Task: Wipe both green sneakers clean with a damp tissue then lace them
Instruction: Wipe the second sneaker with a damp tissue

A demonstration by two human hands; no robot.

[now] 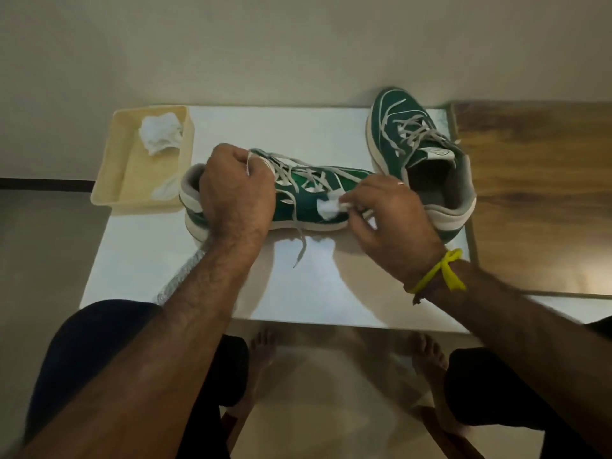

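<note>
On the white counter (331,127), the near green canvas sneaker (298,207) is lying lengthwise left to right before the person, the left hand (236,190) curling around its heel-end lace while the right hand (387,213), nearer the toe, is pinching a white damp tissue (328,208) against its side.

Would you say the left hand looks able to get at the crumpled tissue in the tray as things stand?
Probably yes: the tray sits open-topped just left of the left hand, nothing between, but that hand grips a lace and must let go before taking the tissue.
</note>
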